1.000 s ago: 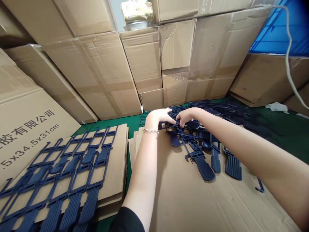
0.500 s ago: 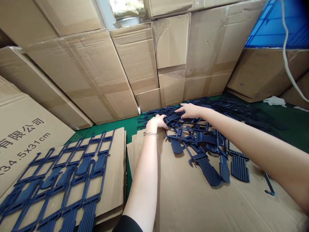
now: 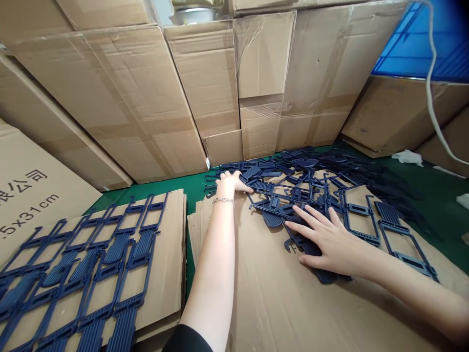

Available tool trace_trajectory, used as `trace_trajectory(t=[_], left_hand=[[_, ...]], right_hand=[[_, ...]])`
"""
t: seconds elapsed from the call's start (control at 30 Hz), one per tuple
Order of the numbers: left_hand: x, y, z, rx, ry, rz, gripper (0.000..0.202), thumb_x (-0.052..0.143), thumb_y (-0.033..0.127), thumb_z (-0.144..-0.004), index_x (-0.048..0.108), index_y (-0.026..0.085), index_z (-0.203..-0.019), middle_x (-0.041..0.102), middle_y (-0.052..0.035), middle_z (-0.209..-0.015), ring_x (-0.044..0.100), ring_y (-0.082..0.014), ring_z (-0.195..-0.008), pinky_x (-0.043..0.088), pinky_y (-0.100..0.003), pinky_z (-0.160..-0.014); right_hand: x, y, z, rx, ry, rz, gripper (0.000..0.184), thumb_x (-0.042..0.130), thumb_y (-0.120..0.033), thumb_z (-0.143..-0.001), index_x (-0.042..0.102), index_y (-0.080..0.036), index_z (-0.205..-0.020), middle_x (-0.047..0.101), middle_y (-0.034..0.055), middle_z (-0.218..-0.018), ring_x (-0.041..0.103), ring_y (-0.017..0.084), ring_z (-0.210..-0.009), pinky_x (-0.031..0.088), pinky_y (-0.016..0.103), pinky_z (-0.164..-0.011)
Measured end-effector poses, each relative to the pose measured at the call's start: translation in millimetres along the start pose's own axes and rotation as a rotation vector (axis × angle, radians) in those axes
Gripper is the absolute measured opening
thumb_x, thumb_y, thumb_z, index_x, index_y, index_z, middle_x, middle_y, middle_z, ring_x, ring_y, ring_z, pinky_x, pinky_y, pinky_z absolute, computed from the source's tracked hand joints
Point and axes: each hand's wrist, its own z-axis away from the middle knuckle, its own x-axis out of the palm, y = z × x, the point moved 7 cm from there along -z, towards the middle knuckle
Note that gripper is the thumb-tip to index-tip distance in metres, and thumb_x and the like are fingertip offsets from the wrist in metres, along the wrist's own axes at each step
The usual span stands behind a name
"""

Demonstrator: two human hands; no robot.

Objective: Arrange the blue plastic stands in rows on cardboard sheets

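Observation:
A loose pile of dark blue plastic frames with ribbed paddle ends (image 3: 293, 195) spreads over the far part of a cardboard sheet (image 3: 271, 303). At the pile's left edge rests my left hand (image 3: 230, 182), thumb apart from the fingers, beside a ribbed paddle (image 3: 252, 172); its fingertips are partly lost against the dark parts. My right hand (image 3: 328, 239) lies palm down with spread fingers over several frames at the pile's near side, hiding parts of them. To its right lies a dark blue frame (image 3: 406, 244) on the cardboard.
On the left, similar blue frames (image 3: 124, 278) lie in rows on a cardboard stack (image 3: 164, 274). Stacked cartons (image 3: 128, 102) wall off the back. Green surface (image 3: 452, 244) shows at right, with white scraps (image 3: 407, 157) and a hanging white cable (image 3: 430, 93).
My right hand has come from the pile's far side toward me, its fingers now spread over the nearer frames. Some frames on the right lie differently. My left hand stays at the left edge.

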Motion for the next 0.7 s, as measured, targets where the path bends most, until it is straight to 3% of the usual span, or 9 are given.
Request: trace_trajectory(t=[0.23,0.43,0.57,0.7], left_hand=[[-4.7,-14,-2,-0.113,0.074,-0.024,0.093,0.060,0.071,-0.049,0.040,0.028,-0.128,0.023,-0.0139,-0.145,0.018,-0.0364,-0.131,0.021,-0.052,-0.101],[-5.3,-22,-6,-0.215,0.093,-0.026,0.090,0.054,0.073,-0.055,0.043,0.021,-0.127,0.023,-0.0157,-0.145,0.017,-0.0383,-0.131,0.020,-0.053,-0.101],[-9.0,-16,-4,-0.202,0.083,-0.039,0.077,0.054,0.067,-0.065,0.046,0.019,-0.125,0.038,-0.0149,-0.137,0.028,-0.0348,-0.126,0.024,-0.051,-0.100],[-13.8,-1,2,-0.126,0.053,-0.065,0.061,0.056,0.049,-0.078,0.040,0.019,-0.129,0.037,-0.0116,-0.137,0.033,-0.0307,-0.124,0.026,-0.053,-0.100]], right_hand=[[7,41,6,0.091,0.011,-0.014,0.053,0.044,-0.046,-0.080,0.037,-0.043,-0.133,-0.002,-0.0018,-0.147,0.005,0.037,-0.132,0.019,0.066,-0.096],[5,70,3,0.062,0.022,0.018,0.044,0.044,-0.042,-0.079,0.053,-0.038,-0.122,0.005,-0.0045,-0.147,0.007,0.036,-0.132,0.024,0.061,-0.099],[6,94,-1,0.050,0.060,0.028,0.043,0.043,-0.036,-0.078,0.056,-0.034,-0.119,0.010,-0.0022,-0.146,0.011,0.034,-0.133,0.027,0.059,-0.099],[7,119,-6,0.043,0.103,0.010,0.044,0.042,-0.032,-0.077,0.058,-0.032,-0.118,0.014,0.0002,-0.146,0.014,0.033,-0.132,0.029,0.058,-0.098]])
